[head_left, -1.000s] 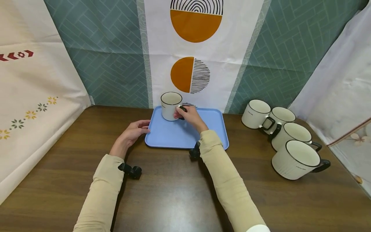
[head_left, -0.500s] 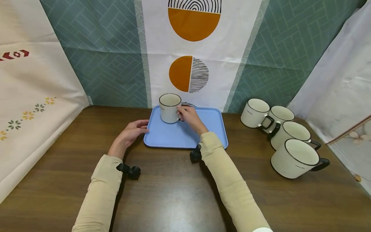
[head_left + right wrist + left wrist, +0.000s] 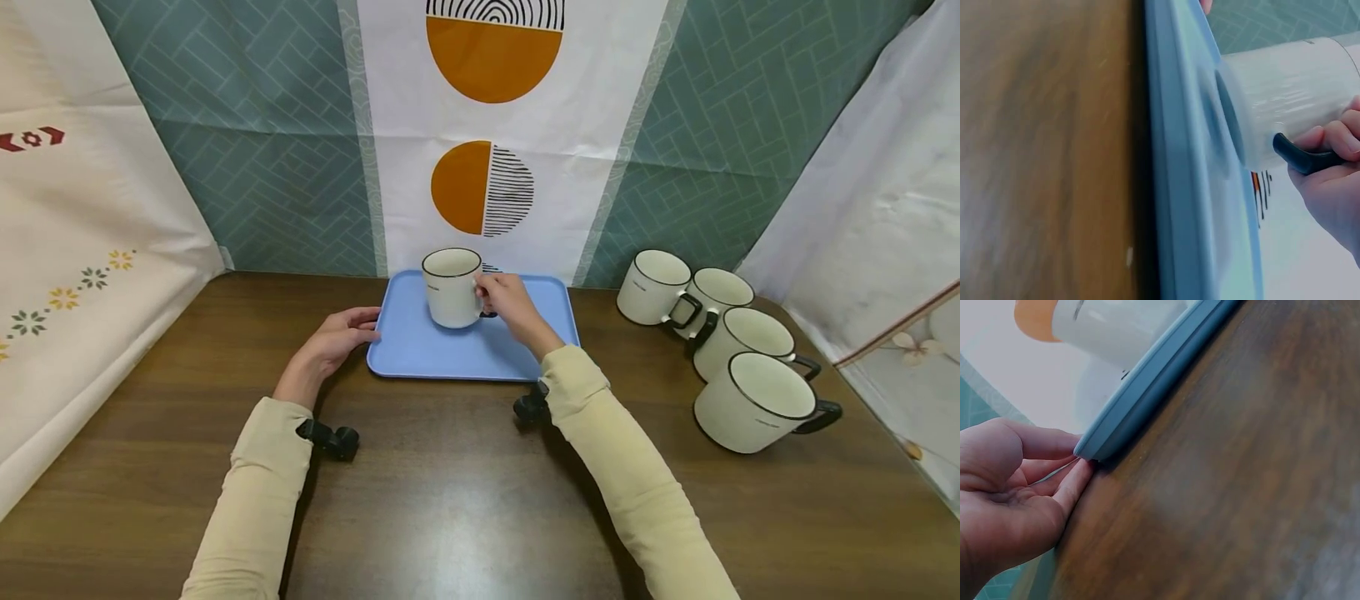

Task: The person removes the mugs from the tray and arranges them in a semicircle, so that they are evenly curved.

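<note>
Dark brown wooden table [image 3: 450,500]; four more cream mugs with black rims and handles [image 3: 712,333] in a diagonal row at its right side, upright, packed close together. Behind: teal herringbone-pattern backdrop [image 3: 285,150] with a white banner printed with orange half-circles [image 3: 487,125]. White cloth with small flower prints [image 3: 75,250] drapes left, plain white cloth [image 3: 885,192] right.

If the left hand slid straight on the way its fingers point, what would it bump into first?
Almost at once the blue tray: the left hand lies on the table with its fingertips already at the tray's left edge. Beyond that edge stands the mug, though depth there is hard to judge.
</note>
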Available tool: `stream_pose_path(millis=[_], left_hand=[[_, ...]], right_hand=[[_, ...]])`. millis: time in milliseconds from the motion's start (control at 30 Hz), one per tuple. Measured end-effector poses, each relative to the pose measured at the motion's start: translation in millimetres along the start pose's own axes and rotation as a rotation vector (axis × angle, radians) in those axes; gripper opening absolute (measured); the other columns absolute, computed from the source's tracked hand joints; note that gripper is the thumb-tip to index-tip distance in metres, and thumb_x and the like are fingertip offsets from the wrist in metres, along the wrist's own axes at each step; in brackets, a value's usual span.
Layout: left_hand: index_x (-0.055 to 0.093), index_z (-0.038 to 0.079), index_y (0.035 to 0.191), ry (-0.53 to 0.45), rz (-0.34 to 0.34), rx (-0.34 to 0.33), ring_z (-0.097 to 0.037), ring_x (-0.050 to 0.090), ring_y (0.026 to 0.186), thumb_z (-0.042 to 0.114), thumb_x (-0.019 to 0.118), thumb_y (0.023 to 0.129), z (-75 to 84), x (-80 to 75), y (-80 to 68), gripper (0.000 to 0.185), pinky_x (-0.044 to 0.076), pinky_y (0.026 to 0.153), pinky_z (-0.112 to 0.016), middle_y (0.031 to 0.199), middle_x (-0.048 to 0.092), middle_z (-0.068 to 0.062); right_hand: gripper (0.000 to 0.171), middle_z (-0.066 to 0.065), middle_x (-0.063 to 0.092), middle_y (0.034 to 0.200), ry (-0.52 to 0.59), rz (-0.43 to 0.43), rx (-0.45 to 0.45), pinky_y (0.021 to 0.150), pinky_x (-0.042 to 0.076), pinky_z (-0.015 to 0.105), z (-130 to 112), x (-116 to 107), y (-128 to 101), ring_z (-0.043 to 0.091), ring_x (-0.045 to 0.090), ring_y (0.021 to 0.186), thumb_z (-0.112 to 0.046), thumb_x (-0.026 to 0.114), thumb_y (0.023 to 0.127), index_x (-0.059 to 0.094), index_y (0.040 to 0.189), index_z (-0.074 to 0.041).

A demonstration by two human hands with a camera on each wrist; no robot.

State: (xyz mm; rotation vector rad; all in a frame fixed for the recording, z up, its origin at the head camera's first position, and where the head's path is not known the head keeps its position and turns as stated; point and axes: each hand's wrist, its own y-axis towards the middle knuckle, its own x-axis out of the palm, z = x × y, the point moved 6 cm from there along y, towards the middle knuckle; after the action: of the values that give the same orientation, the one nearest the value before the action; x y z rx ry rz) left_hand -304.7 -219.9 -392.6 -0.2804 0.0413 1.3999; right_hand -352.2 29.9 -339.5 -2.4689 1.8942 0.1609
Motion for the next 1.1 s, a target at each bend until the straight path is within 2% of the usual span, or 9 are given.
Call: stream_pose_path(millis=[233, 400, 500, 633, 800, 933, 1100], left_hand=[[0.029, -0.008, 0.147, -0.003, -0.011, 0.005, -0.039, 0.033, 0.135, -0.005, 0.052, 0.094, 0.6, 1.5, -0.4, 0.057, 0.023, 0.113, -0.045, 0.15, 0.029, -0.027], [0.033, -0.008, 0.145, 0.011, -0.027, 0.044, -0.038, 0.036, 0.133, 0.001, 0.058, 0.093, 0.2, 1.2, -0.8, 0.059, 0.027, 0.111, -0.044, 0.148, 0.032, -0.028], [0.033, -0.009, 0.145, 0.022, -0.033, 0.062, -0.038, 0.037, 0.132, 0.003, 0.06, 0.092, 0.6, -0.2, -1.4, 0.06, 0.028, 0.111, -0.044, 0.147, 0.032, -0.029], [0.03, -0.009, 0.146, 0.012, -0.029, 0.044, -0.039, 0.035, 0.134, -0.002, 0.055, 0.094, -1.8, -1.2, 1.5, 0.058, 0.024, 0.112, -0.045, 0.148, 0.031, -0.028], [0.028, -0.008, 0.147, 0.006, -0.019, 0.013, -0.038, 0.033, 0.135, -0.005, 0.051, 0.095, -2.5, -1.3, 1.5, 0.058, 0.023, 0.113, -0.045, 0.149, 0.03, -0.027], [0.027, -0.008, 0.147, 0.0, -0.019, 0.018, -0.038, 0.034, 0.135, -0.005, 0.051, 0.095, 0.5, 0.5, -1.2, 0.058, 0.024, 0.112, -0.045, 0.149, 0.03, -0.028], [0.029, -0.008, 0.147, -0.009, -0.012, 0.02, -0.038, 0.035, 0.134, -0.006, 0.052, 0.095, -1.9, 1.8, 1.8, 0.057, 0.024, 0.112, -0.045, 0.148, 0.032, -0.028]], right_hand=[[0.035, 0.002, 0.041, 0.058, 0.136, 0.051, -0.086, 0.058, 0.036, 0.026, -17.0, -29.0, -27.9, 0.011, 0.037, 0.053, -0.015, 0.048, 0.102, 0.051, 0.069, -0.002], [0.035, 0.002, 0.043, 0.058, 0.245, 0.064, -0.158, 0.056, 0.038, 0.024, -30.5, -51.4, -54.2, 0.012, 0.039, 0.053, -0.01, 0.047, 0.101, 0.052, 0.067, -0.003], [0.035, 0.003, 0.045, 0.058, 0.277, 0.072, -0.166, 0.057, 0.041, 0.024, -34.8, -63.3, -70.2, 0.012, 0.039, 0.053, -0.009, 0.046, 0.101, 0.054, 0.068, -0.004], [0.037, 0.002, 0.045, 0.057, 0.267, 0.063, -0.163, 0.061, 0.045, 0.025, -38.5, -77.0, -89.9, 0.013, 0.041, 0.053, -0.01, 0.044, 0.102, 0.055, 0.067, -0.006], [0.039, 0.001, 0.042, 0.057, 0.238, 0.022, -0.166, 0.064, 0.045, 0.026, -40.4, -92.7, -114.4, 0.013, 0.041, 0.056, -0.01, 0.038, 0.103, 0.053, 0.066, -0.007], [0.038, 0.001, 0.037, 0.058, 0.196, -0.038, -0.196, 0.062, 0.04, 0.025, -37.3, -104.7, -133.7, 0.014, 0.036, 0.055, -0.007, 0.035, 0.103, 0.047, 0.068, -0.004], [0.038, 0.005, 0.028, 0.057, 0.154, -0.159, -0.277, 0.061, 0.038, 0.028, -28.8, -122.3, -157.0, 0.02, 0.029, 0.052, -0.004, 0.032, 0.104, 0.037, 0.067, 0.003]])
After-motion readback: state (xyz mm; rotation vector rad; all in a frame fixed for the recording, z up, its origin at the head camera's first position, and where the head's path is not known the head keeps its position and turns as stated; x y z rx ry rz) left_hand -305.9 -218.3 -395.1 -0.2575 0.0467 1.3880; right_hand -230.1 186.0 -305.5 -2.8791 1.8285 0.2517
